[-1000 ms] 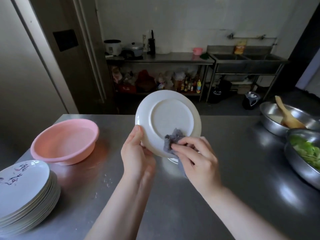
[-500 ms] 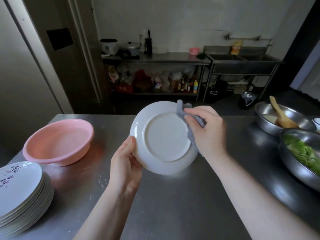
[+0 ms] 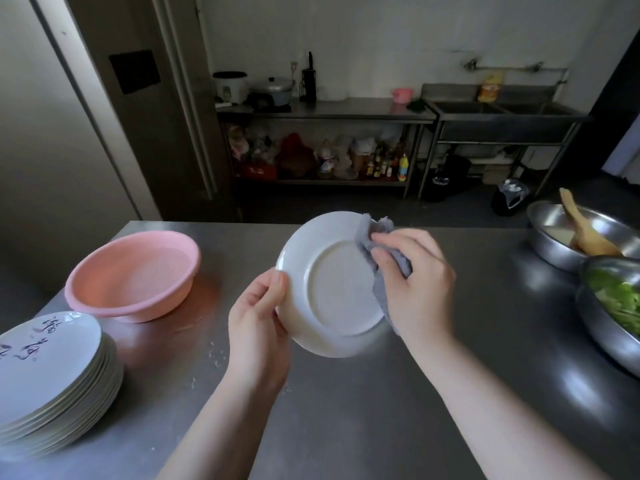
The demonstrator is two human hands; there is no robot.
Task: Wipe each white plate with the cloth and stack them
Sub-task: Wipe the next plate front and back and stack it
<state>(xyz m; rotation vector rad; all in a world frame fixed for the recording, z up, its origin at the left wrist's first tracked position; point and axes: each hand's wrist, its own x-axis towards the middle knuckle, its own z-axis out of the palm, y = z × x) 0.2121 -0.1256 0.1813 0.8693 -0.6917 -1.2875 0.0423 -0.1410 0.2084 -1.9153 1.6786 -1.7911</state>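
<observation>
A white plate (image 3: 332, 289) is held tilted above the steel table (image 3: 363, 410), its underside facing me. My left hand (image 3: 258, 320) grips the plate's left rim with the thumb on the back. My right hand (image 3: 414, 285) holds a grey cloth (image 3: 375, 237) against the plate's upper right rim. The cloth wraps over the edge and hangs down behind my palm. A stack of several white plates (image 3: 52, 382) with dark writing on the top one stands at the table's front left.
A pink plastic basin (image 3: 133, 275) sits left of the held plate. At the right stand a steel bowl (image 3: 554, 233) with a wooden spatula (image 3: 585, 226) and a steel bowl of green vegetables (image 3: 613, 306). Shelving and a sink line the far wall.
My right hand has carried the cloth from the plate's lower edge up round to its upper right rim. The plate has turned and dropped lower and nearer the table.
</observation>
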